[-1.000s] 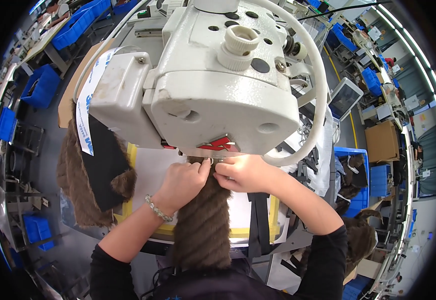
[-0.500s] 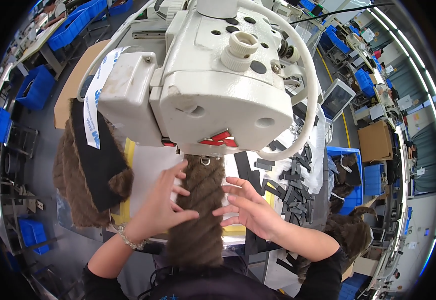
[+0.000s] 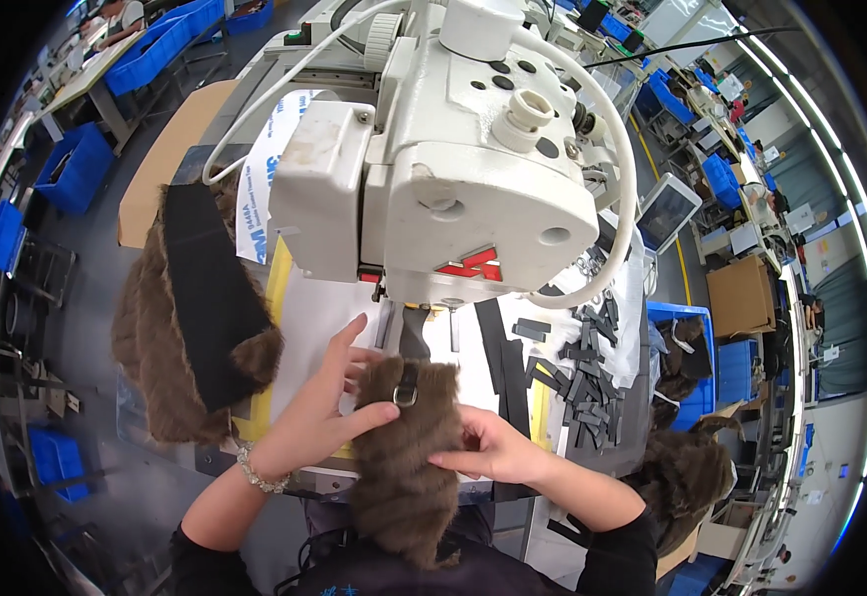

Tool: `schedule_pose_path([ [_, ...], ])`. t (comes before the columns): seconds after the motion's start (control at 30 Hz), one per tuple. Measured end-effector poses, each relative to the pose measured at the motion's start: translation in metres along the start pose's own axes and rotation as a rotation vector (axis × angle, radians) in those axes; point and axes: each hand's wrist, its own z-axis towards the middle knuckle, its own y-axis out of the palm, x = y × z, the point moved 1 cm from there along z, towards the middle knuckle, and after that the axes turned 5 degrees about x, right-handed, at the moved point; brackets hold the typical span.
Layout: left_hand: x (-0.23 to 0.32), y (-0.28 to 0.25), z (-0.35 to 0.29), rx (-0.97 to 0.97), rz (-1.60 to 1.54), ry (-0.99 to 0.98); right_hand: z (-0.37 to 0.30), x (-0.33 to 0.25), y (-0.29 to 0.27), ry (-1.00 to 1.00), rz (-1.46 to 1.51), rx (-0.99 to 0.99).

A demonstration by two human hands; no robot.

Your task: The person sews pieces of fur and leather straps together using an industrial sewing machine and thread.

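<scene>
A brown fur strip [image 3: 409, 477] hangs toward me over the table's front edge. Near its far end, a short black strap [image 3: 408, 375] carries a metal ring [image 3: 405, 396]. My left hand [image 3: 329, 407] grips the strip's left edge, thumb on the fur beside the ring, index finger pointing away; its other fingertips are partly hidden. On the right edge, my right hand [image 3: 498, 449] pinches the strip, thumb on top and fingers partly underneath. Just beyond the strip's far end stands the head of a white sewing machine [image 3: 493, 214].
Fur pieces with a black panel [image 3: 205, 298] are piled at the left. Many short black strap pieces [image 3: 592, 372] lie at the right beside long black strips [image 3: 498, 368]. A blue bin [image 3: 697, 387] holds more fur, and a screen [image 3: 670, 214] stands behind.
The fur strip has come toward me from beneath the machine head, uncovering its far end and strap. Both hands, apart from it or loosely beside it before, now grip its edges.
</scene>
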Motion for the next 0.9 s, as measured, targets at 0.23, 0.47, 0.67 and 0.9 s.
schedule_pose_path([
  [0.23, 0.027, 0.019, -0.001, 0.026, -0.267, 0.059, -0.007, -0.03, 0.001, -0.431, -0.48, 0.243],
  [0.47, 0.034, 0.029, -0.011, -0.045, -0.152, 0.124, -0.014, -0.026, 0.027, -0.437, 0.041, 0.602],
  [0.67, 0.042, 0.034, -0.014, 0.006, -0.235, 0.173, -0.022, -0.025, 0.033, -0.409, 0.067, 0.564],
  [0.9, 0.052, 0.033, -0.014, -0.038, -0.494, 0.034, -0.021, -0.027, 0.03, -0.413, 0.191, 0.471],
])
